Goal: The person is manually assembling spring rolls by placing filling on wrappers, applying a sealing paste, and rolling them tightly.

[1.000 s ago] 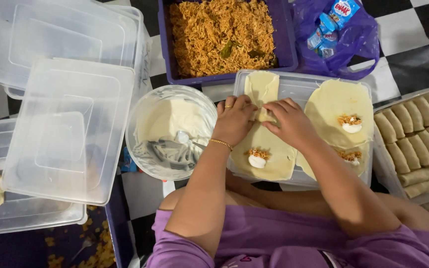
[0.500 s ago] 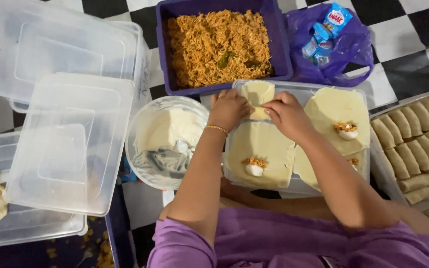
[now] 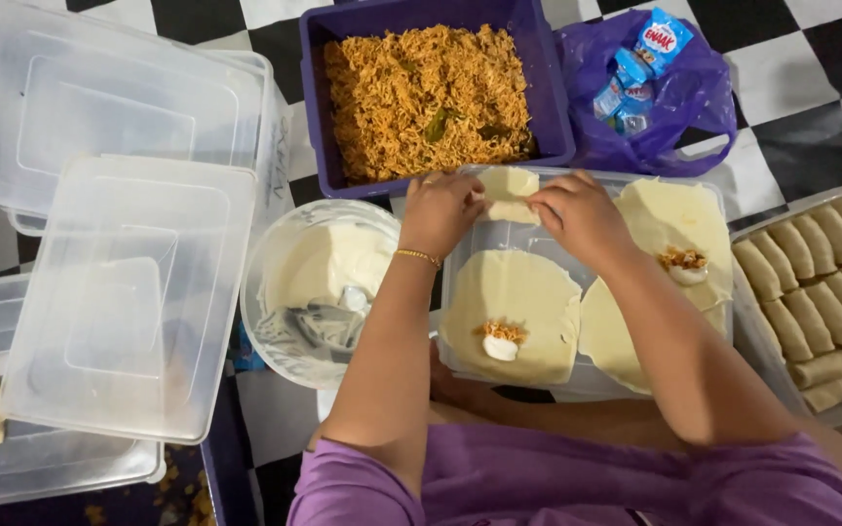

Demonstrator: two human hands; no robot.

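1. Pale dough is what I see between both hands: a half-rolled wrapper (image 3: 507, 195) lies at the far edge of the clear tray (image 3: 460, 292), just below the purple tub of fried noodles (image 3: 428, 88).
2. My left hand (image 3: 440, 209) is pinched onto the wrapper's left end, fingers curled over it; a thin gold bracelet (image 3: 419, 256) sits on that wrist.
3. My right hand (image 3: 582, 214) grips the right end the same way, fingertips pressed on the fold, so the roll sits directly between the two hands and touches both.
4. Nearer to me in the tray lies a flat wrapper (image 3: 511, 312) with a spoonful of noodles and a white egg piece on it; another filled one (image 3: 679, 244) lies to the right, under my right forearm's far side.
5. Left of the tray stands a round clear bowl (image 3: 316, 292) of white paste with a spoon in it.
6. Finished rolls (image 3: 821, 292) are lined up in a tray at the right edge.
7. Stacked clear lids (image 3: 129, 282) lie at the left, and a purple bag (image 3: 655, 97) of small packets lies beside the tub.
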